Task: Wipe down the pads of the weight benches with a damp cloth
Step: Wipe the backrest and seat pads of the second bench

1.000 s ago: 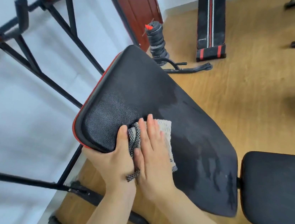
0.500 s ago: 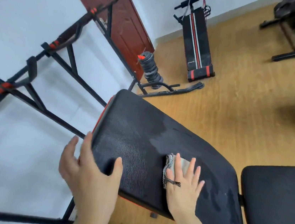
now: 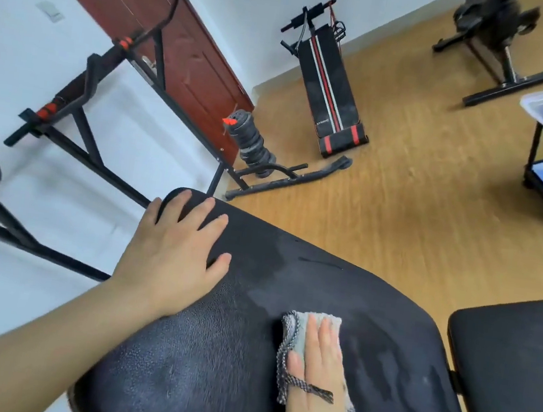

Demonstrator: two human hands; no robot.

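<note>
On the left, our left hand (image 3: 175, 255) lies flat and spread on the far-left corner of the back pad (image 3: 228, 354), holding nothing – it only steadies the pad. Further right, our right hand (image 3: 315, 365) lies flat with fingers together, pressing the cloth (image 3: 314, 320) down on the pad's middle; a strip of the cloth lies over one finger. The pad's long axis runs from the lower left toward the right, where the seat pad (image 3: 509, 372) begins, just beside it with a narrow gap between. Dark wet streaks show to the right of the cloth, while the pebbled part to its left, between our two hands, looks drier – so we judge that the next stroke goes left, toward the left hand. The right hand is the nearer one for this. We count two hands, one cloth and two pads here. Another bench (image 3: 329, 86) stands far off on the floor.
</note>
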